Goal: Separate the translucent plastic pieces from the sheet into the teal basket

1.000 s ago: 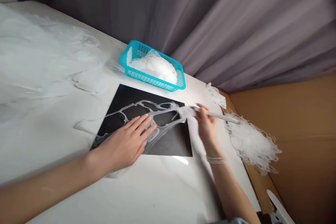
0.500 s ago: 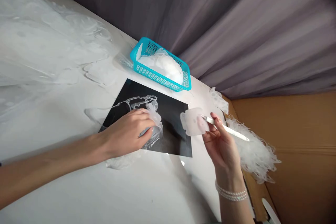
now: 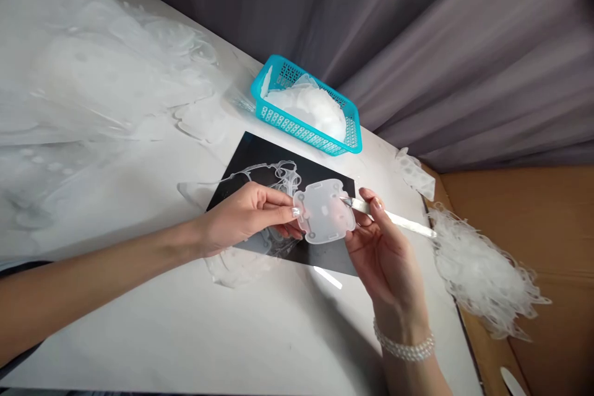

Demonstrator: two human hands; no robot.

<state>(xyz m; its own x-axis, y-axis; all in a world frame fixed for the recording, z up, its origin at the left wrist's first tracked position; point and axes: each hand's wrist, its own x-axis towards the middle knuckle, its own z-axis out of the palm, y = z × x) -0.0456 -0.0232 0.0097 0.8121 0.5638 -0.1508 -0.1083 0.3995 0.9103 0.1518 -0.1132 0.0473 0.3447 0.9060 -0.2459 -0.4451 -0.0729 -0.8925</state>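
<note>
Translucent plastic sheets lie in a large pile (image 3: 102, 68) over the far left of the white table (image 3: 260, 340). Right of the pile, the left hand (image 3: 241, 216) pinches the left edge of a frosted piece (image 3: 325, 213) between thumb and fingers. Beneath that hand, tangled clear offcuts (image 3: 288, 174) lie on a black mat (image 3: 262, 150), spilling past its left and near edges. On the far side of the mat stands a blue basket (image 3: 297, 131), part filled with white pieces (image 3: 322, 112).

The frosted piece is held up over the right part of the mat, between the two hands. The right hand (image 3: 387, 253) grips its right edge and also a slim white tool (image 3: 403, 221), whose metal tip lies over the piece; whether it touches, I cannot tell. A beaded bracelet (image 3: 403, 345) circles the right wrist.

Farther right, a small plastic scrap (image 3: 416, 176) rests near the table's far edge, and a heap of stringy trimmings (image 3: 482, 272) overhangs the right edge, beside brown cardboard (image 3: 524, 216).
</note>
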